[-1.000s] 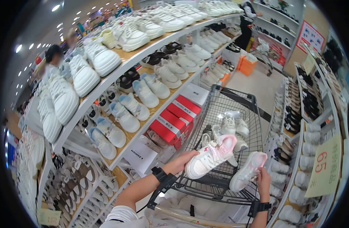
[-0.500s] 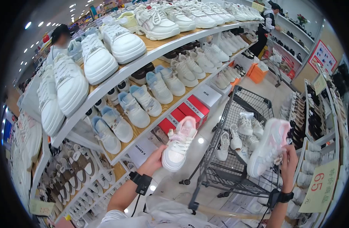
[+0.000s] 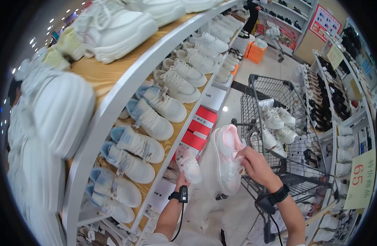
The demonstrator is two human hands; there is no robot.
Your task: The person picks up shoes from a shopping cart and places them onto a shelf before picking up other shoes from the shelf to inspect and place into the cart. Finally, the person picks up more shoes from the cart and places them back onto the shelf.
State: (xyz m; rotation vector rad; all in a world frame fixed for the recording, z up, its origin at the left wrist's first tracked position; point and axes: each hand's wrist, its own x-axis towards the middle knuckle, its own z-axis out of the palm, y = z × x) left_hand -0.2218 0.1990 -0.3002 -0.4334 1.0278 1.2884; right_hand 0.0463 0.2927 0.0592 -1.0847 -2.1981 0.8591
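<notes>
Just below frame centre: pink-and-white shoe [image 3: 223,158], long axis near-vertical, toe down | right hand [image 3: 256,165]: fingers pinching its laces [image 3: 234,168] | left hand [image 3: 182,180]: holding matching shoe [image 3: 190,165], toe lower right; finger spread hidden, cannot tell

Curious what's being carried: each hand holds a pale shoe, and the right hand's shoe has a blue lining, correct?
The pale shoe in the right hand has a pink lining, not blue, as the head view shows; the left hand holds another pale shoe.
</notes>
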